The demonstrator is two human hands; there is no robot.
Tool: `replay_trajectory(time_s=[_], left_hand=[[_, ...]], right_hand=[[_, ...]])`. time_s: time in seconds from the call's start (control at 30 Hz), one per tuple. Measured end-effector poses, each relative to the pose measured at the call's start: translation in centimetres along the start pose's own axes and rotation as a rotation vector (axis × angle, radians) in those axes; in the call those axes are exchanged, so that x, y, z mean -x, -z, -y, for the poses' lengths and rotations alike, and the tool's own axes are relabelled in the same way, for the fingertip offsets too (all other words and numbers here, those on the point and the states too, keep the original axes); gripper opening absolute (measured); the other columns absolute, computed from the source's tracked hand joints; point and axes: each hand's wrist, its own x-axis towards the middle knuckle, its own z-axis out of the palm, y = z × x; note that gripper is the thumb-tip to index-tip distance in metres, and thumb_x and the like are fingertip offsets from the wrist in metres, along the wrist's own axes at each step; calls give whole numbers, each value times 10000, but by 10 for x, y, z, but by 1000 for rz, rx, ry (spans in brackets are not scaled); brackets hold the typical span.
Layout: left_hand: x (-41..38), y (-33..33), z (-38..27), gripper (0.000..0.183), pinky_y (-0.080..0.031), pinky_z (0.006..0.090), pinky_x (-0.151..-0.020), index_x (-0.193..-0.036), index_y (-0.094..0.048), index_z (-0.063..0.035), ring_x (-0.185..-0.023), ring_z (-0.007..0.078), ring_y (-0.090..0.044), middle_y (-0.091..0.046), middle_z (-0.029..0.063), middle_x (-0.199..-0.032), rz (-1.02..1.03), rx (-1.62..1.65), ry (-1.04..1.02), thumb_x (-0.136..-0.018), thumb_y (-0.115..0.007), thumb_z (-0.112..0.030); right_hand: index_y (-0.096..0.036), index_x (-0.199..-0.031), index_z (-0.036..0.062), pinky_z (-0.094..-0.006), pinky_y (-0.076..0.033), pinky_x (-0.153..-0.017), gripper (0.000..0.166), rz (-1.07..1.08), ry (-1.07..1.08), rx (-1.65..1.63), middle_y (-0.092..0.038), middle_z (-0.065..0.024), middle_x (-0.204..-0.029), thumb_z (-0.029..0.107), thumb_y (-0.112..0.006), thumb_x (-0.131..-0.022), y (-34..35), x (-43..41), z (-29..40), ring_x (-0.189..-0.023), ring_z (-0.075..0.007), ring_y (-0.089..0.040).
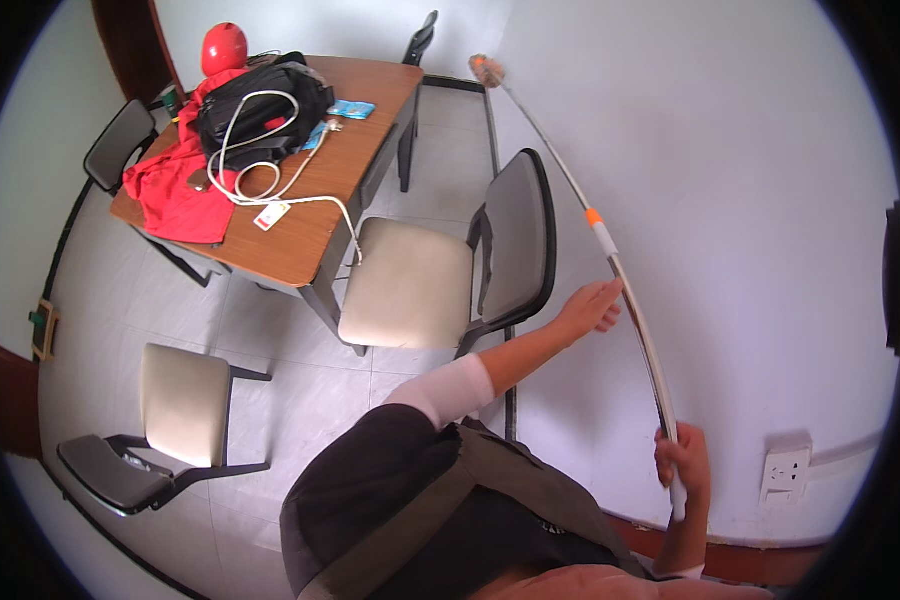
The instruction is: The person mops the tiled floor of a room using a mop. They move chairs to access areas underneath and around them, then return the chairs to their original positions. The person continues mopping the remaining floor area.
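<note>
A long telescopic pole [649,352] with an orange collar runs up along the white wall. At its far end, a fluffy duster head [487,71] is near the wall's corner. My right hand [682,457] grips the pole close to its lower end. My left hand [594,306] is at the pole's middle, fingers partly spread, with its fingertips at the shaft; whether it bears any of the pole's weight cannot be told.
A chair [409,285] stands left of my left arm, beside a wooden table [300,251] holding a black bag [262,112], red cloth [187,202], a red helmet [224,49] and a white cable [315,199]. Another chair [187,405] is lower left. A wall socket [786,474] is at right.
</note>
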Motion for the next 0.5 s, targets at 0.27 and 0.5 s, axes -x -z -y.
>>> replay_trajectory(time_s=[0.27, 0.5], left_hand=[[11, -48, -16, 266, -452, 296, -474, -832, -321, -79, -529, 152, -505, -462, 65, -716, -158, 356, -123, -817, -450, -311], [138, -90, 1, 213, -372, 244, -370, -815, -292, -79, -452, 94, -392, -393, 23, -639, -286, 396, -286, -836, -421, -248]], right_hand=[[-450, -662, 27, -218, -353, -384, 66, -71, 282, 191, -431, -4, -501, 41, -498, -619, -16, 91, -79, -429, -74, -441], [-389, -734, 74, -204, -317, -495, 214, 97, 691, 533, -379, 12, -592, 69, -597, -685, 29, 89, -257, -528, -77, -352]])
